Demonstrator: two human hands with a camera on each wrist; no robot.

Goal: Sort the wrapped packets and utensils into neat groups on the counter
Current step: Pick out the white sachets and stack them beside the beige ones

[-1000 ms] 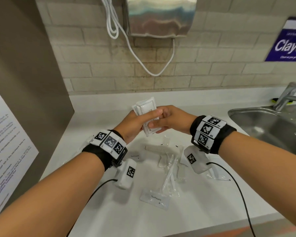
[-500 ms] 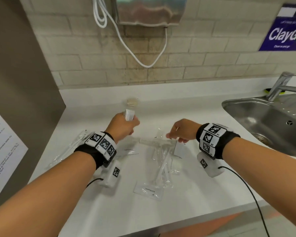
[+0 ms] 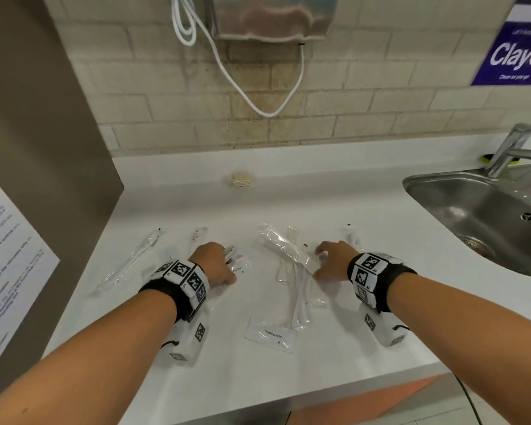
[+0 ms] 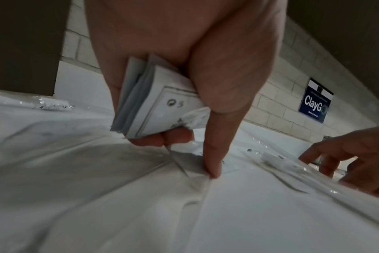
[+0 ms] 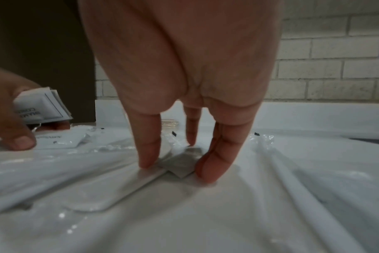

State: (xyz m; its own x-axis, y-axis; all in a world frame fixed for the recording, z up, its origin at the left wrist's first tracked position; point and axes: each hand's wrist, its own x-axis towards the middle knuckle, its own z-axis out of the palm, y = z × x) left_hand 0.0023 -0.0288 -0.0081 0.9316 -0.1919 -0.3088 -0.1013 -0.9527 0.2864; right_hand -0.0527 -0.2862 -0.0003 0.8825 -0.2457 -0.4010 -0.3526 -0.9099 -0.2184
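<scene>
My left hand (image 3: 215, 262) grips a stack of white sachets (image 4: 154, 102) and hangs low over the counter. Its outstretched finger (image 4: 212, 164) presses a flat toothpaste packet (image 3: 241, 266) lying there. My right hand (image 3: 331, 262) is open, and two of its fingertips (image 5: 148, 159) rest on the counter on either side of a small grey sachet (image 5: 180, 164). Between the hands lies a loose pile of clear-wrapped utensils (image 3: 298, 289) with a wrapped comb (image 3: 278, 245) on top. Another toothpaste packet (image 3: 270, 334) lies nearer to me.
A long wrapped utensil (image 3: 129, 262) and a short one (image 3: 198, 237) lie left of the left hand, and another (image 3: 350, 234) beyond the right. A small tan bundle (image 3: 241, 180) sits by the back wall. The steel sink (image 3: 488, 216) is at the right, a brown panel (image 3: 43, 118) at the left.
Both hands dropped from chest height to the counter. The right hand let go of the sachet stack and moved right onto the pile. The left hand kept the stack and lowered it.
</scene>
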